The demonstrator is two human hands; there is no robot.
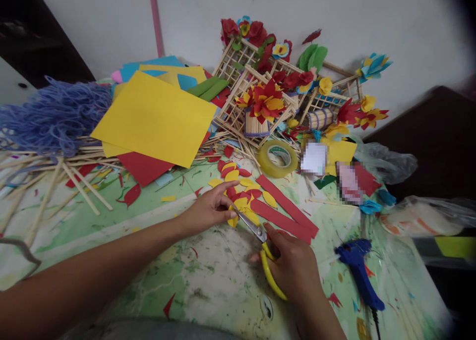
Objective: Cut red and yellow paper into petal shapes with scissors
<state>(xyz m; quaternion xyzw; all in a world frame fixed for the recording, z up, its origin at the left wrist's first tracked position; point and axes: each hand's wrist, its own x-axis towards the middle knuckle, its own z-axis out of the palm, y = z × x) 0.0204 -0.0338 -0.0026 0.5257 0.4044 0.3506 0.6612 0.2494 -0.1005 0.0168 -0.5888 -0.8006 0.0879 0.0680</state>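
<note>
My right hand (292,260) is closed on yellow-handled scissors (266,241), whose blades point up and left. The blade tips lie close to the fingertips of my left hand (211,208). Its thumb and forefinger are bent toward each other; whatever may be between them is too small to name. Just beyond the tips, yellow petals (243,206) and red petals (244,172) lie in a loose pile. Two red paper strips (286,206) rest to the right of the petals.
A tape roll (263,160) and stick frames with paper flowers (238,107) stand behind. Yellow sheets (156,117), purple yarn (55,114) and sticks (80,186) occupy the left. A blue glue gun (359,270) lies right, near plastic bags (420,216).
</note>
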